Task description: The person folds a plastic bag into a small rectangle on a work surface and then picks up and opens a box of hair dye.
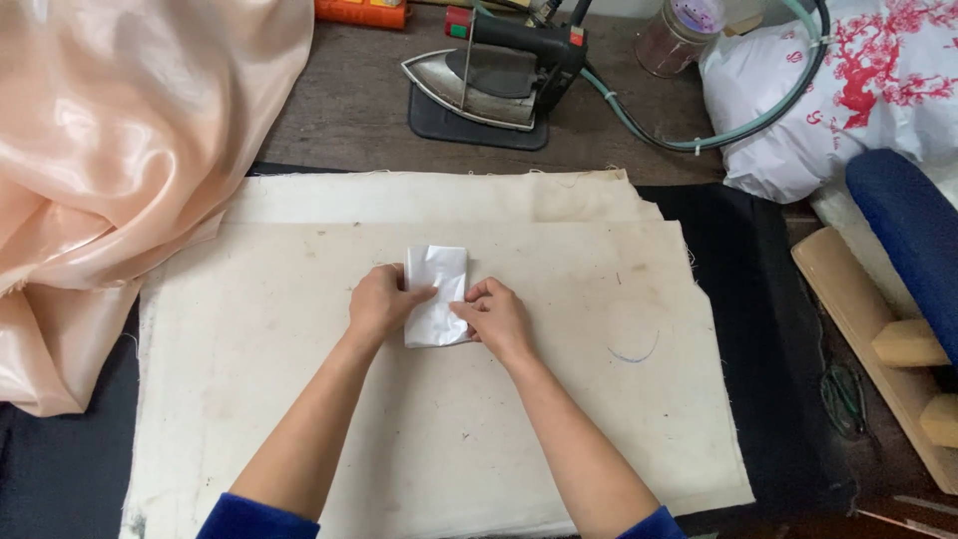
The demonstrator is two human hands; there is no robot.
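A small folded piece of shiny white fabric (437, 284) lies in the middle of a cream pressing cloth (299, 399). My left hand (381, 302) rests on its left edge, fingers pinching the fabric. My right hand (497, 315) holds the lower right edge with thumb and fingers. Both forearms reach in from the bottom, in blue sleeves.
A steam iron (494, 72) sits on a dark mat at the back, its green hose (738, 130) looping right. Peach satin fabric (110, 150) is heaped at left. A white bag with red print (848, 90), a blue padded sleeve board on wood (903, 289) and a jar (679, 35) are at right.
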